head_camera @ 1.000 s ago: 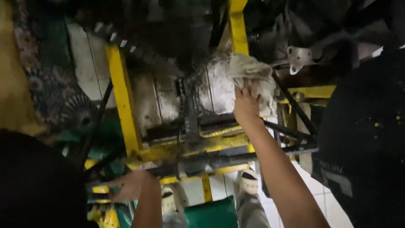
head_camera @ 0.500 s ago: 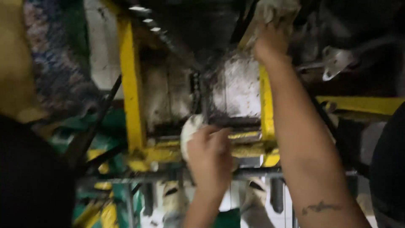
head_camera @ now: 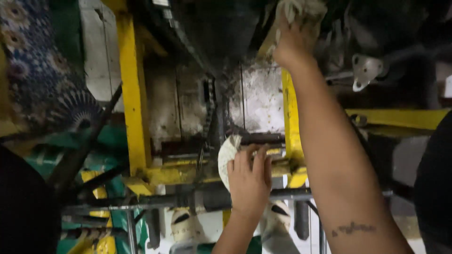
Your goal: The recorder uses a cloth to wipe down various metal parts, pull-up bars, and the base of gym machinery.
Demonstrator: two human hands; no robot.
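Your right hand [head_camera: 294,44] is now reaching high, to the top of the view, where a second ago it was lower, beside the middle of the yellow frame [head_camera: 133,99]. It is gripping the rag [head_camera: 301,10], and its fingers are closed around the cloth, pressing it against the dark machine part above the right yellow bar [head_camera: 291,113]. Since half a second ago this hand is staying nearly in the same place, so the wiping up there seems to be continuing on one spot.

Your left hand [head_camera: 249,176] is the bigger change. A second ago it was low at the left, near the green and yellow parts, and it was holding nothing that I can see. Now it is resting at the front cross bar [head_camera: 188,174] of the frame, and its fingers [head_camera: 254,157] are lying together and flat, pressing a pale round pad [head_camera: 228,155] against the greasy metal just below the chain [head_camera: 207,117]. In the last half second the hand is moving a little to the right and the view is becoming sharper.

So both hands are now working on the dirty frame at the same time, one high and one low. The white tiles [head_camera: 263,99] behind the chain are showing black stains. Below the frame, two feet in pale sandals [head_camera: 183,226] are standing on the floor.
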